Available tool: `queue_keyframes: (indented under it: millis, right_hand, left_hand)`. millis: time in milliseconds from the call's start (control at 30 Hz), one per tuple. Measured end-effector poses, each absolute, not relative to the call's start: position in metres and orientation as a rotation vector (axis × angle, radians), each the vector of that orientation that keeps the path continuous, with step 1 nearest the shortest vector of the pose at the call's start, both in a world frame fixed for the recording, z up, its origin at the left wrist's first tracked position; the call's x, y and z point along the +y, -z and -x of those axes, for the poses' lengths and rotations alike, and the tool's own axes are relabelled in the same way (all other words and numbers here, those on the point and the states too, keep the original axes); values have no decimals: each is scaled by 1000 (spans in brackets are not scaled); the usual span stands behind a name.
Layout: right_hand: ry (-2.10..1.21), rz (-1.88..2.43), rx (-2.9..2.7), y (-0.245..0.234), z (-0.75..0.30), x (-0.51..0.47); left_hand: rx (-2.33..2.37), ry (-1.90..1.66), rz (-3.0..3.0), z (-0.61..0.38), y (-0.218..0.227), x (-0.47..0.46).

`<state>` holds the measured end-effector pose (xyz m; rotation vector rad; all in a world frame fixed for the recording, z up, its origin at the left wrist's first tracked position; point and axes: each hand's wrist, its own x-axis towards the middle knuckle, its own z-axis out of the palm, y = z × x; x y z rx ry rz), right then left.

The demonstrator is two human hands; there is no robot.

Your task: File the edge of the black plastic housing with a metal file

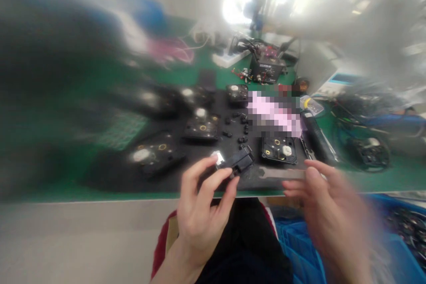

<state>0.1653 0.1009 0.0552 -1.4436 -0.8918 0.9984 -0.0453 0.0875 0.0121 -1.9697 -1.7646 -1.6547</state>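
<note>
My left hand (206,195) grips a black plastic housing (242,160) between thumb and fingers, just over the dark mat near the table's front edge. A bright white or silvery piece (218,159) sits at the housing's left end by my index finger. My right hand (321,191), partly smeared by motion, is closed on one end of a flat open-end wrench (279,173). The wrench's jaw points left, toward the housing but apart from it. Behind the wrench lies a square black unit (278,150) with a white round part.
Several similar black units, including one unit (201,128), and small black pieces (243,140) lie on the dark mat (116,177). Tools (317,137) lie at right. A black control box (266,69) stands behind. Blue bins (296,239) are below the table edge.
</note>
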Motion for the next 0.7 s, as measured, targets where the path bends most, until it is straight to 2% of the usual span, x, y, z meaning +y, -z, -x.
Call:
queue_keyframes:
  millis: [167, 400, 700]
  right_hand:
    - [-1245, 1236, -753, -44, -182, 110]
    - [-1164, 1159, -887, -41, -186, 100]
    - [-1152, 1106, -923, -40, -188, 102]
  left_hand:
    - [-1790, 1635, 2013, 51, -4, 94]
    - [-1754, 1634, 2076, 50, -3, 96]
    - [-2026, 1790, 1822, 27, -1, 92]
